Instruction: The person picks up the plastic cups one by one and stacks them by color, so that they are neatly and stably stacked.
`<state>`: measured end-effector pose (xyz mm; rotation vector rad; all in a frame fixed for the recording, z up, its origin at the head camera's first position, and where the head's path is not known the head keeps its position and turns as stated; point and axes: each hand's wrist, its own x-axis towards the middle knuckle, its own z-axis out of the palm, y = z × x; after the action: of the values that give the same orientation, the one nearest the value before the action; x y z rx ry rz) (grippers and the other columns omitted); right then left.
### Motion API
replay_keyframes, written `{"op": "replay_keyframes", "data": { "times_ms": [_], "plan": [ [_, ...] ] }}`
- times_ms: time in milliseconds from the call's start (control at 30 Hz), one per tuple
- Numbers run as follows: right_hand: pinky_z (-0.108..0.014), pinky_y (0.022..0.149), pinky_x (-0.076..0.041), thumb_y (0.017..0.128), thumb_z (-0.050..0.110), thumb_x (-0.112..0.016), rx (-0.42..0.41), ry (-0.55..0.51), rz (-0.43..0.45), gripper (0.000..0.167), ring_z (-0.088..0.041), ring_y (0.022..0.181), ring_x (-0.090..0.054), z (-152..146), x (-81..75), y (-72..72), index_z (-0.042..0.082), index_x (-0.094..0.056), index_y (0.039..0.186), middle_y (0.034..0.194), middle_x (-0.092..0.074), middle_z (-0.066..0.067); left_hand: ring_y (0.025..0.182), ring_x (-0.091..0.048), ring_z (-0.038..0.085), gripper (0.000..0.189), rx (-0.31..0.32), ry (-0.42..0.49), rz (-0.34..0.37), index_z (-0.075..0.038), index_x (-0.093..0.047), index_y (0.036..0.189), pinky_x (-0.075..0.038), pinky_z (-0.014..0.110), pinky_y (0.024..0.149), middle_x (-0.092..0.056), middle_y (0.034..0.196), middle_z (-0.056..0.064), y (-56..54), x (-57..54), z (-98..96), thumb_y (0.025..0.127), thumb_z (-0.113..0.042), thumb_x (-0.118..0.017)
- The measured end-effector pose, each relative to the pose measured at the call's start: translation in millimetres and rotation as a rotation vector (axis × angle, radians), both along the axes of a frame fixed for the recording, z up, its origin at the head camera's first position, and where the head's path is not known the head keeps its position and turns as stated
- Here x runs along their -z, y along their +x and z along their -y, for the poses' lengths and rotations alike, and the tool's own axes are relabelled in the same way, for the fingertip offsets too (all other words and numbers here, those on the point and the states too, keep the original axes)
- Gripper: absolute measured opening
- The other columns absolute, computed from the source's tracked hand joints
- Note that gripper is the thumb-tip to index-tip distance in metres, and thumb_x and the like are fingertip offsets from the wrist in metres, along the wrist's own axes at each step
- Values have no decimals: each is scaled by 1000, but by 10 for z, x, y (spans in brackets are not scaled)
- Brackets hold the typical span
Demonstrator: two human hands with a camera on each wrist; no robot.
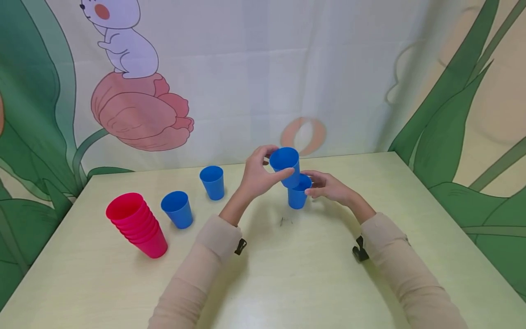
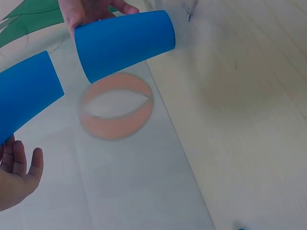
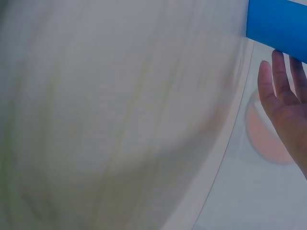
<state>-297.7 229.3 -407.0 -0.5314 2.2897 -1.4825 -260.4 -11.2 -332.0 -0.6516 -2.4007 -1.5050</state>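
My left hand (image 1: 263,173) grips a blue plastic cup (image 1: 284,160), its thumb across the near side and its fingers behind. That cup is held upright, mouth up, over a second blue cup (image 1: 297,197). In the left wrist view a narrow gap separates the raised cup's base (image 2: 29,91) from the rim of the lower cup (image 2: 127,40). My right hand (image 1: 330,188) holds the lower cup from the right side, thumb in front and fingers behind. In the right wrist view, fingers of the right hand (image 3: 288,105) lie against the blue cup (image 3: 278,26).
Two more blue cups stand to the left on the pale table (image 1: 263,283): one farther back (image 1: 213,183), one nearer (image 1: 177,210). Beside them is a stack of nested red cups (image 1: 139,226). A printed curtain (image 1: 246,91) hangs behind the table's far edge.
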Motion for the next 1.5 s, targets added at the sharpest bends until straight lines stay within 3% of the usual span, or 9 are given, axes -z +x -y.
{"op": "replay_keyframes", "data": {
  "times_ms": [567,1100,1500],
  "plan": [
    [-48,88,-44,87,27,-61,1,-4,2,72,-41,122,-38,-3,-27,32,5,-22,144,140,-32,-23,104,-48,18,63,12,-8,55,-6,-47,126,-44,36,84,-54,116,6,-109,92,-130,77,-37,-71],
    [-46,87,-45,86,29,-62,-6,0,-1,72,-37,118,-44,7,-6,7,9,-24,143,138,-38,-19,110,-46,20,70,30,-28,134,-5,-43,132,-43,38,89,-51,123,8,-122,269,-264,77,-37,-72],
    [-47,86,-46,86,27,-63,-14,-17,-6,68,-36,114,-47,7,-13,17,9,-29,141,133,-44,-18,110,-47,20,67,45,68,198,-5,-47,130,-42,39,91,-53,122,8,-162,459,-300,75,-33,-74]
  ]
}}
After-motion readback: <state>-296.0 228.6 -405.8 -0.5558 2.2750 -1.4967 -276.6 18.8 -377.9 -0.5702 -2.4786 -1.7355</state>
